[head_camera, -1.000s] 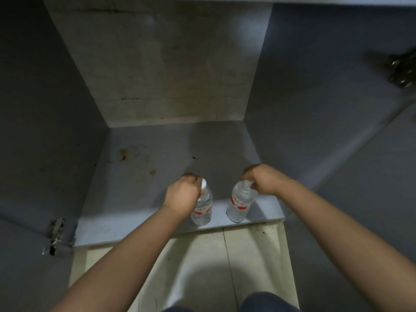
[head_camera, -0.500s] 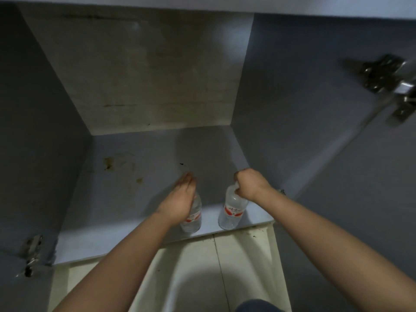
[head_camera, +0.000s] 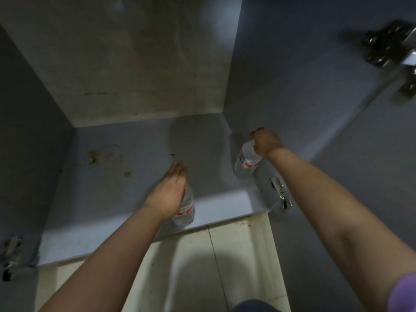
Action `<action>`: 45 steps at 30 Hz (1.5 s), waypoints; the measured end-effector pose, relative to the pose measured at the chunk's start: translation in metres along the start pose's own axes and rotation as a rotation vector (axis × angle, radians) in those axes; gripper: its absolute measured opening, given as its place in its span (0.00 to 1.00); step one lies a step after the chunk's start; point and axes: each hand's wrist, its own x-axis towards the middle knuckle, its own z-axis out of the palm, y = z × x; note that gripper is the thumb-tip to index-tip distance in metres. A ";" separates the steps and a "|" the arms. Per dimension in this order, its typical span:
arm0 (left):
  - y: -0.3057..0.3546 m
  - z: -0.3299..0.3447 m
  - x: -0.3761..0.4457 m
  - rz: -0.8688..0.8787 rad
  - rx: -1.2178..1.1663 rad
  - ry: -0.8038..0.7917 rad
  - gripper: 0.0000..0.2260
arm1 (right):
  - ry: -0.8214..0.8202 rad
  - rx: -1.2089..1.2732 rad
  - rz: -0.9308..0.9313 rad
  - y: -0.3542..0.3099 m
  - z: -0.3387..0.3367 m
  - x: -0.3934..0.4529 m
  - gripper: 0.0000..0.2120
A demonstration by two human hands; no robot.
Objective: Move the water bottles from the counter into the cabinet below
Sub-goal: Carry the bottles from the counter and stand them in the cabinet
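- Near the shelf's front edge, the left hand (head_camera: 167, 197) lies with fingers straight over the left bottle (head_camera: 185, 209), hiding its top; whether it touches cannot be told.
- Left bottle stands upright on the cabinet floor (head_camera: 126, 194), red label facing near.
- Right hand (head_camera: 265, 141), fingers curled, grips the right bottle (head_camera: 246, 162) by its neck, farther in and close to the right wall (head_camera: 292, 86).
- Right bottle leans slightly; whether its base rests on the floor is unclear.
- Two bottles are well apart.
- Brown stains (head_camera: 94, 155) mark the floor at left.
- Hinges (head_camera: 279, 194) sit just right of the right forearm; pale floor tiles (head_camera: 225, 266) lie nearest.
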 end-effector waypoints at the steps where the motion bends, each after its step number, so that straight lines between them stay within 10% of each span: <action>1: 0.000 0.001 -0.002 -0.009 0.010 -0.007 0.25 | 0.007 -0.004 0.000 0.001 0.001 0.001 0.18; 21: 0.022 -0.023 -0.009 -0.229 0.247 -0.091 0.22 | 0.037 0.041 -0.002 0.016 0.011 0.019 0.24; 45: 0.102 -0.013 0.183 0.141 0.137 0.026 0.23 | 0.112 0.403 0.010 0.043 0.053 0.015 0.31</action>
